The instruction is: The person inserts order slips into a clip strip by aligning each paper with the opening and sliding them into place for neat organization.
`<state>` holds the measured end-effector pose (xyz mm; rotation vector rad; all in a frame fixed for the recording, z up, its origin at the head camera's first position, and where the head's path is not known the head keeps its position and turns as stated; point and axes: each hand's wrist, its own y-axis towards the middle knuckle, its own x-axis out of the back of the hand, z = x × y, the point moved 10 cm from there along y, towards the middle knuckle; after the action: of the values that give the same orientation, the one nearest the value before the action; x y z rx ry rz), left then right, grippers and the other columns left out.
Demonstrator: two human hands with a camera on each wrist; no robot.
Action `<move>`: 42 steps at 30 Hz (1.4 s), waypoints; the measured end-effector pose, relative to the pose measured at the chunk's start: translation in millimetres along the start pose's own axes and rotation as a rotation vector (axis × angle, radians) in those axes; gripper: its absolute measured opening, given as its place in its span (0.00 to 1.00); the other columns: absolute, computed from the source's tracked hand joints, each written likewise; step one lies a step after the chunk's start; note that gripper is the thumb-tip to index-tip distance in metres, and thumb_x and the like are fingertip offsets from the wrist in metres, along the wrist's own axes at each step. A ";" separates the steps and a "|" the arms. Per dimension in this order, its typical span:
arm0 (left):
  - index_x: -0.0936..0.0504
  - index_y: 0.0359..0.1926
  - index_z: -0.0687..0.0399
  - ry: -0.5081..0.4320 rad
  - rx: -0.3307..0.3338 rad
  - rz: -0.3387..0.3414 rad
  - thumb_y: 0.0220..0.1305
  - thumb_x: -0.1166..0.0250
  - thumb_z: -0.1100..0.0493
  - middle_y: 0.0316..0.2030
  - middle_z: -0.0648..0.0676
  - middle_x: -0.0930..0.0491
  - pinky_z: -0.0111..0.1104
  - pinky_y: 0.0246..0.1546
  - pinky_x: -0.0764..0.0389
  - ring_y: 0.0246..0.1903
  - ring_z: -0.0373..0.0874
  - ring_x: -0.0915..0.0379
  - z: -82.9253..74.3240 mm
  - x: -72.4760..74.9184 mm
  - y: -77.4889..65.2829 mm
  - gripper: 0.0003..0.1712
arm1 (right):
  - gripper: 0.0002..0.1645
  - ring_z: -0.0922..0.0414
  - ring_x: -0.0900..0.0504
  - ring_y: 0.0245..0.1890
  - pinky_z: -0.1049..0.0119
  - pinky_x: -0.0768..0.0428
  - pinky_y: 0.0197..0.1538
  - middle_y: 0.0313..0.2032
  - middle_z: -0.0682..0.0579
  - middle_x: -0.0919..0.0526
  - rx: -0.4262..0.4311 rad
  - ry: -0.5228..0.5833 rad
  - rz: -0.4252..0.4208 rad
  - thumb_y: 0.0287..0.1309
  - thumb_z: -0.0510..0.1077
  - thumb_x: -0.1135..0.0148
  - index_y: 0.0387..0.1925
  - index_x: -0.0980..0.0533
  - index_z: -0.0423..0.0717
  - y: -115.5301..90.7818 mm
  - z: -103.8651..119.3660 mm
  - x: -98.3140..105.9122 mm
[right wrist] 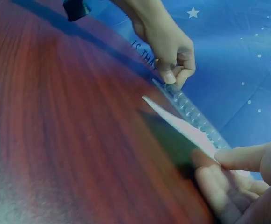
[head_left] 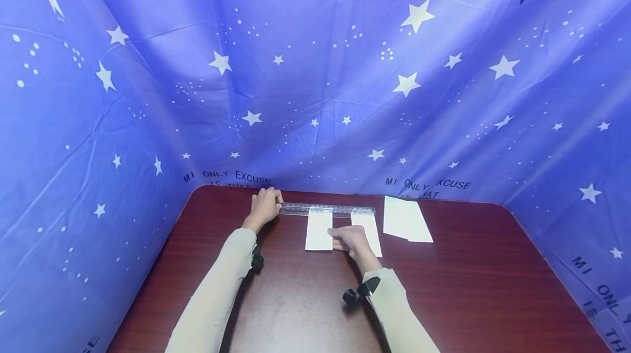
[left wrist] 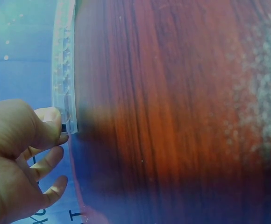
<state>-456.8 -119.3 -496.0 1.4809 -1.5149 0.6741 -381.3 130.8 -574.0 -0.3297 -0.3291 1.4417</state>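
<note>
My left hand (head_left: 264,206) pinches the left end of a clear plastic ruler (head_left: 296,209) near the table's far edge; in the left wrist view thumb and fingers grip the ruler (left wrist: 64,60) at its tip. Across the far ends of two white paper pieces lies the ruler's right half. With thumb above and fingers beneath, my right hand (head_left: 352,239) pinches the right edge of the left paper piece (head_left: 319,232). That paper (right wrist: 187,128) bows up off the table in the right wrist view. The other paper piece (head_left: 367,221) is partly hidden behind my right hand.
Farther right, overlapping white sheets (head_left: 406,218) lie on the dark red wooden table (head_left: 468,276). A blue curtain (head_left: 296,79) with stars hangs right behind the far edge and along both sides. Each wrist wears a small black camera (head_left: 351,297).
</note>
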 end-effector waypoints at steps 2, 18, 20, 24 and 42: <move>0.20 0.27 0.53 -0.006 0.017 0.026 0.59 0.33 0.68 0.38 0.56 0.20 0.52 0.49 0.29 0.44 0.57 0.27 2.3 -3.3 1.4 0.08 | 0.17 0.63 0.16 0.17 0.68 0.15 0.29 0.18 0.53 0.17 0.005 -0.014 -0.014 0.57 0.34 0.30 0.43 0.22 0.24 0.5 -0.9 2.0; 0.19 0.29 0.53 0.021 0.032 0.042 0.58 0.34 0.69 0.39 0.55 0.20 0.50 0.49 0.29 0.45 0.55 0.27 0.7 -1.2 0.7 0.06 | 0.13 0.65 0.18 0.15 0.70 0.16 0.25 0.15 0.53 0.17 0.062 0.067 -0.095 0.54 0.29 0.33 0.40 0.21 0.21 -1.6 1.0 7.8; 0.20 0.29 0.53 0.020 0.031 0.041 0.58 0.34 0.69 0.39 0.55 0.20 0.50 0.49 0.29 0.44 0.55 0.27 1.1 -1.4 1.0 0.06 | 0.13 0.64 0.17 0.16 0.70 0.16 0.25 0.16 0.53 0.17 0.058 0.057 -0.094 0.54 0.30 0.33 0.40 0.20 0.22 -1.6 0.8 8.4; 0.20 0.29 0.53 0.022 0.031 0.051 0.60 0.34 0.68 0.39 0.55 0.20 0.50 0.49 0.29 0.44 0.54 0.28 2.8 -4.5 1.8 0.06 | 0.14 0.65 0.19 0.16 0.71 0.16 0.25 0.17 0.53 0.18 0.043 0.010 -0.070 0.55 0.32 0.31 0.40 0.21 0.23 -1.2 1.1 8.8; 0.20 0.30 0.53 0.006 0.045 0.073 0.62 0.35 0.68 0.40 0.55 0.20 0.52 0.52 0.30 0.46 0.55 0.28 4.1 -6.2 0.5 0.06 | 0.13 0.66 0.20 0.17 0.72 0.17 0.26 0.18 0.55 0.19 0.073 -0.017 -0.069 0.55 0.33 0.30 0.40 0.19 0.25 1.4 2.0 13.3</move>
<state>-458.8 -119.8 -503.1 1.4616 -1.5645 0.7603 -382.0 144.2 -572.5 -0.2450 -0.2985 1.3861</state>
